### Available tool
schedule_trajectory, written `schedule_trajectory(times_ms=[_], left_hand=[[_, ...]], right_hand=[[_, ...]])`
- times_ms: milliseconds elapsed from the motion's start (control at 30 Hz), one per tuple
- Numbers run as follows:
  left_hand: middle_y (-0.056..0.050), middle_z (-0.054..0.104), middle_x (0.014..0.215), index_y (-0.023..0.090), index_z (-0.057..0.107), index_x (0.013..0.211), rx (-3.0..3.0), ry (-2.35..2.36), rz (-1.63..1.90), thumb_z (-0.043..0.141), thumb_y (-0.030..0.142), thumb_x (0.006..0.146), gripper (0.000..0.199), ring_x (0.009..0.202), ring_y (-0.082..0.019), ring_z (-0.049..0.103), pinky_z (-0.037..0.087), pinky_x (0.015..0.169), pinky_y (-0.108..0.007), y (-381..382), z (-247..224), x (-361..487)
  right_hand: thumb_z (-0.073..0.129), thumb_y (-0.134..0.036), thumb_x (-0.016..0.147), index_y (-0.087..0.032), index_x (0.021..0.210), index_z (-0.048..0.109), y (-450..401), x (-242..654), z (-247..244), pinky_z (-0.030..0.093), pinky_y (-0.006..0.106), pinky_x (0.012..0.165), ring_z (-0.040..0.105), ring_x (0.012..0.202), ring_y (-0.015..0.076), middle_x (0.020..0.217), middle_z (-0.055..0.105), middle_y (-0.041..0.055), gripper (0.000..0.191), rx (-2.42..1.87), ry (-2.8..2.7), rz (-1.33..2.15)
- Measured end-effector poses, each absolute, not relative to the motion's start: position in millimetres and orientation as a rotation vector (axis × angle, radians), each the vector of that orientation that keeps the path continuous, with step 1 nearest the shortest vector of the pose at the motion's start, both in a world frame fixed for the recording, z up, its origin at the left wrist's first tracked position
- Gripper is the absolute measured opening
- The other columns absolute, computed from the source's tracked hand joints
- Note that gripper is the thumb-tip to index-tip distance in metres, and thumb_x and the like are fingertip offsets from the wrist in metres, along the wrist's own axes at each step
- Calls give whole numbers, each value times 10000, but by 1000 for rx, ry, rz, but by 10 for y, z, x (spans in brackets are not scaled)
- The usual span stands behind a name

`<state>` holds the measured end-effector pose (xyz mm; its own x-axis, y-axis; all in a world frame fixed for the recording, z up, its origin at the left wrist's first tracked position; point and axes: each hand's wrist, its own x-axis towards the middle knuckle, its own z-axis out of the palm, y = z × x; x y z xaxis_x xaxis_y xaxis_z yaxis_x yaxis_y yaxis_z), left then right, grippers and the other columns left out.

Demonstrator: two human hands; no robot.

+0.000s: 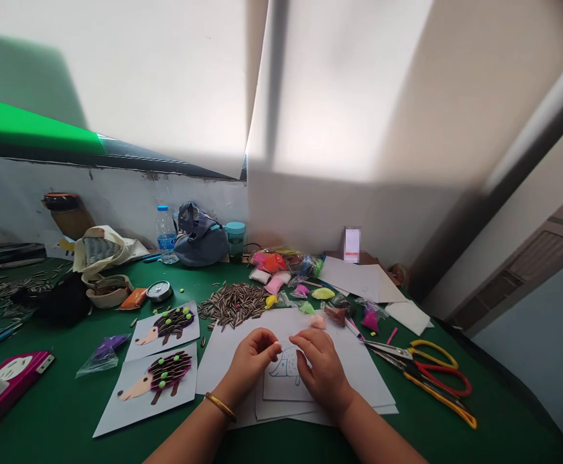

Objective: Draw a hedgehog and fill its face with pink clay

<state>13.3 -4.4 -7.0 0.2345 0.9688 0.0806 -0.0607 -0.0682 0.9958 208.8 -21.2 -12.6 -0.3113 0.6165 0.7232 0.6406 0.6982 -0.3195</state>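
My left hand (252, 361), with a gold bangle at its wrist, is closed. Its thumb and forefinger press together, and whatever may be between them is too small to make out. Facing it, my right hand (324, 368) has bent fingers and a thumb held apart, with nothing visible in it. Beneath both hands lies a hedgehog drawing (282, 367) on white paper, partly covered by my right hand. To the left, two finished hedgehog cards (136, 403) show purple backs stuck with striped seeds and green dots. A pile of sunflower seeds (238, 303) lies beyond my left hand.
Bags of coloured clay (274, 263) spread behind the papers. Several scissors (421, 370) lie at right. A purple clay bag (105, 351) and a magenta device (13, 386) are at left. A water bottle (166, 237), a blue bag (200, 241) and a phone (352, 243) stand at the back.
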Motion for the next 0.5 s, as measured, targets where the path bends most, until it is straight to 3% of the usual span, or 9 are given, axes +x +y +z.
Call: schedule_trajectory(times_ms=[167,333,500], left_hand=[[-37,687,802,170,649,955,1289,955,1101,725,489,745,389,717,-173,640,515,707,-318,-50,-61,154],[-38,678,682,145,710,884,1298,985,1079,666,503,787,374,588,-151,593,492,604,-293,-54,-68,142],[-51,711,777,158,726,929,1294,1003,1134,740,437,719,350,694,-174,629,516,694,-316,-55,-67,134]], right_hand=[[488,-82,870,-230,1193,599,-209,2092,-115,483,471,903,596,988,243,1047,644,86,372,-966,-2019,-22],[479,-84,872,-234,1200,599,-224,2106,-121,481,474,911,596,992,245,1048,643,84,380,-969,-2035,-7],[481,-73,871,-227,1197,586,-228,2092,-130,480,459,883,588,993,245,1052,638,85,375,-956,-2040,-12]])
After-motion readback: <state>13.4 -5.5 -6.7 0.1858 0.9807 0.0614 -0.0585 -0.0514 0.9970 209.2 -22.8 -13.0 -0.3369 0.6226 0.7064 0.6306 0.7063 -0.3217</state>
